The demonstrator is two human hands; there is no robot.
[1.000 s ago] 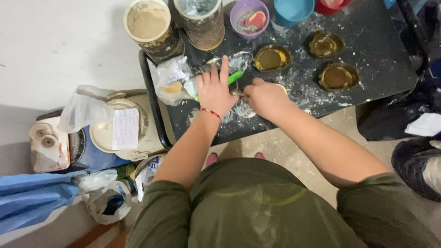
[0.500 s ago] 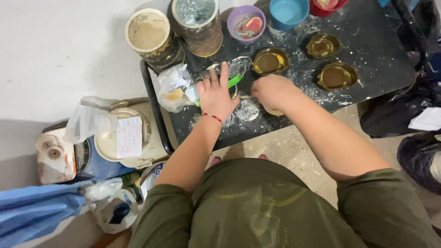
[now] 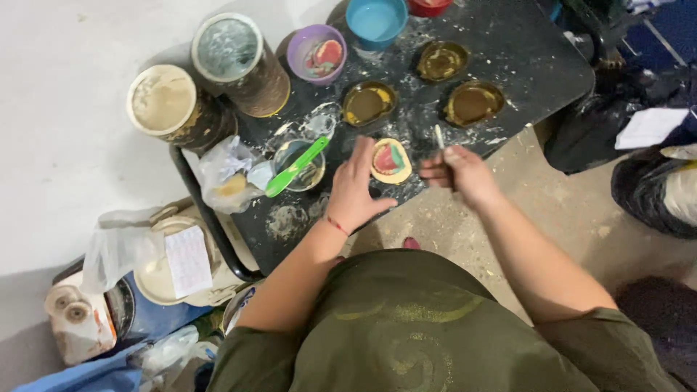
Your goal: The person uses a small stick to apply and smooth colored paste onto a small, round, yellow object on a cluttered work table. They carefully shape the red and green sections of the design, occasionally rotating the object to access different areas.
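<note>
- The left hand (image 3: 359, 190) lies flat and released on the black bench (image 3: 534, 62), fingers spread, its fingertips touching the left edge of a small round disc (image 3: 390, 160).
- The round disc is pale with red and green colour on top and sits on the bench between the two hands.
- The right hand (image 3: 461, 174) is clenched around a thin white stick (image 3: 438, 136), which points away, just right of the disc.
- A green spatula (image 3: 296, 167) rests across a clear cup (image 3: 299, 165) left of the left hand.
- Three brown-filled dishes (image 3: 369, 103) stand farther off; two large tins (image 3: 174, 105) stand at the far left.
</note>
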